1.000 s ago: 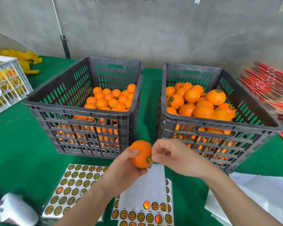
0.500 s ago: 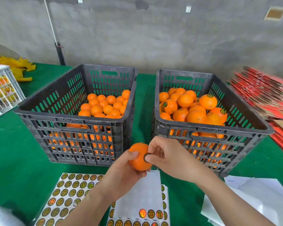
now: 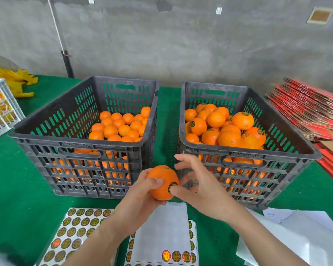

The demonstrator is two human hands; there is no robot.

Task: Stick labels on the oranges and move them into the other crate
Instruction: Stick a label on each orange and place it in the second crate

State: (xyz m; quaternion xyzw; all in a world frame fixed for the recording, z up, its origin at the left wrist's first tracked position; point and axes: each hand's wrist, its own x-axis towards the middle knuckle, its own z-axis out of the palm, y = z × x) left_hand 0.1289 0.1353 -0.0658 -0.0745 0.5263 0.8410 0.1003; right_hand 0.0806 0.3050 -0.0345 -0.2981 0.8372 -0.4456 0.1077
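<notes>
The right hand point(image 3: 202, 191) has fanned its fingers apart, its thumb alone pressing the label point(image 3: 172, 186). The left hand point(image 3: 140, 204) grips the orange point(image 3: 161, 179) from the near side, thumb across it.

Right hand point(image 3: 202, 191) half hides the label point(image 3: 170, 185); sticker sheets point(image 3: 75, 227) are cut off below.

head view, the only one | worn high, facing forward and down | close over table point(image 3: 17, 189) | left crate point(image 3: 85, 145), right crate point(image 3: 238, 153) near | wall point(image 3: 181, 45) beyond
</notes>
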